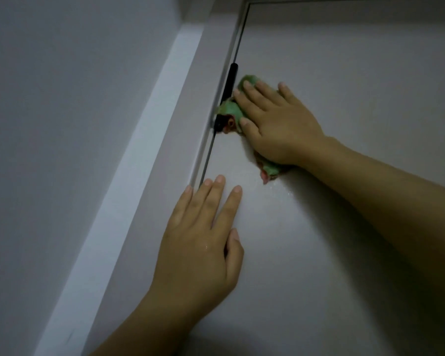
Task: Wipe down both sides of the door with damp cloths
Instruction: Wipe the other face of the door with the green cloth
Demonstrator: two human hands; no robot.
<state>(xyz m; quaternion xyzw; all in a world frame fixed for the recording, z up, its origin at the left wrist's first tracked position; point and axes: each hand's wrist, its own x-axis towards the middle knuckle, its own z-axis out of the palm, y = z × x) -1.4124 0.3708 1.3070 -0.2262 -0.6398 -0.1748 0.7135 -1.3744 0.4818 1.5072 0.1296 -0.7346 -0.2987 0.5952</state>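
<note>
Door [344,86], a pale flat panel, fills the right of the view, shut against its frame [190,104]; a green cloth [233,110] with reddish patches lies flat on it beside the black hinge [228,86], at the door's left edge; right hand [278,124] presses the cloth with straight, spread fingers; left hand [198,242] rests lower down, fingers straight and flat, holding nothing, fingertips near the frame gap; grey wall [62,98] lies left of the frame
</note>
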